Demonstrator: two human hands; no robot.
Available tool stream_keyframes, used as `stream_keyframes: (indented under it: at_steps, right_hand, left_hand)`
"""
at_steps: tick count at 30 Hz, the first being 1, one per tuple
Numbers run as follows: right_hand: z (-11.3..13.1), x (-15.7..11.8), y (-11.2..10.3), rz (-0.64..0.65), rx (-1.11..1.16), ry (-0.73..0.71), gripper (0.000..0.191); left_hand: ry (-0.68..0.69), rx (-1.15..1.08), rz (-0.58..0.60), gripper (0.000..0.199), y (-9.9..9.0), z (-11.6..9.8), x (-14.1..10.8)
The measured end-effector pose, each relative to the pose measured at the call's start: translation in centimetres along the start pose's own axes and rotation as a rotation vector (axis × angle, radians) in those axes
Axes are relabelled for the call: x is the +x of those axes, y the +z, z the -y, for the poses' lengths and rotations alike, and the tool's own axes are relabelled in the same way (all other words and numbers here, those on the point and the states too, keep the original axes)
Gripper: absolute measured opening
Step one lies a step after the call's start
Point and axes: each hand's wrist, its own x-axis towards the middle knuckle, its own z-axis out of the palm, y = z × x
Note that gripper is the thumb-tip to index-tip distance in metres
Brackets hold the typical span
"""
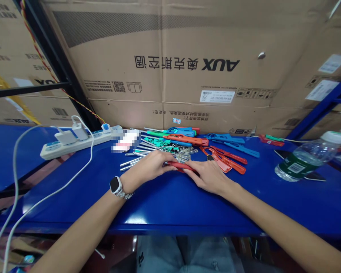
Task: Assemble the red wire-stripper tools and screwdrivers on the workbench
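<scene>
My left hand (159, 163), with a watch on its wrist, has its fingers closed on one end of a narrow red plastic lighter shell (179, 165). At the other end, my right hand (206, 175) grips the same shell between thumb and fingers, and the hands hide much of it. Just beyond lies a pile of slim metal tubes (130, 163), small green plastic parts (157, 142) and clear pieces (187, 150). Orange and red lighter shells (226, 159) lie beyond my right hand, near blue shells (233, 144). A long orange shell (187, 140) lies across the pile.
A white power strip (74, 142) with plugged-in chargers and a loose white cable (51, 189) occupies the left. A water bottle (304, 159) lies tilted over a dark phone-like slab (315, 177) at the right. Large cardboard boxes (170, 83) stand behind the blue table (170, 212).
</scene>
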Motion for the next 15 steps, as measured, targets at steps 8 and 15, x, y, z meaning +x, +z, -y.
stream_keyframes:
  at_steps: [8,15]
  right_hand:
    - [-0.2,0.2,0.2,-0.061,0.255,0.162,0.03]
    - [0.3,0.4,0.7,-0.106,0.517,0.286,0.034]
  left_hand:
    - [-0.076,0.068,-0.687,0.027,-1.2,-0.9,-0.1]
    - [-0.512,-0.884,-0.733,0.053,1.5,-1.7,1.4]
